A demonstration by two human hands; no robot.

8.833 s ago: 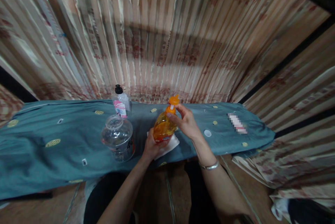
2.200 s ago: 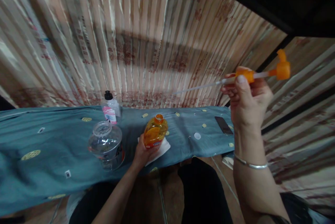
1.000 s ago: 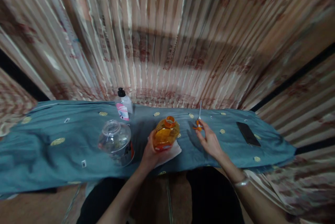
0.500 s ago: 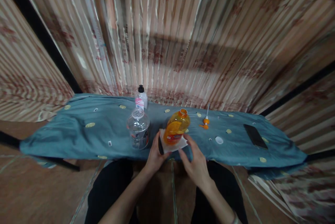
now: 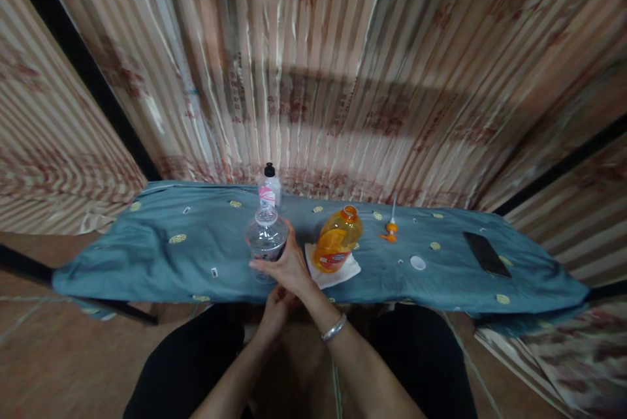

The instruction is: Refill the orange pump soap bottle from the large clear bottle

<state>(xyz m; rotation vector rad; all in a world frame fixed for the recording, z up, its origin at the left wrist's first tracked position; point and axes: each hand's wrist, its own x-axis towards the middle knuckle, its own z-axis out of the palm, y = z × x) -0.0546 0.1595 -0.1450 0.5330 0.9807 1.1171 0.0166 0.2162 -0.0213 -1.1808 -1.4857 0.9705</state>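
Clear plastic bottle [image 5: 264, 234]: near the front edge of the table [image 5: 151, 252], left of the middle, neck upward.
Right hand [image 5: 290, 269]: wrapped around that bottle's right side, thumb across its front, the other fingers curving behind; a silver bracelet [image 5: 334, 327] circles the wrist.
Left hand [image 5: 278, 308]: low at the front edge, under the right wrist, fingers curled and partly hidden; whether they pinch anything I cannot tell.
Orange soap bottle [image 5: 337, 241]: just right of the right hand, mouth open, standing on a folded white tissue [image 5: 349, 271] by the front edge.
Pink-labelled bottle [image 5: 270, 192]: black-capped, directly behind the clear one, near the back edge.
Orange pump [image 5: 390, 228]: lying right of the soap bottle, tube toward the back edge.
White disc [image 5: 418, 263]: between pump and front edge.
Black phone [image 5: 486, 254]: flat, toward the right end.
Striped curtain [image 5: 313, 47]: hanging beyond the back edge.
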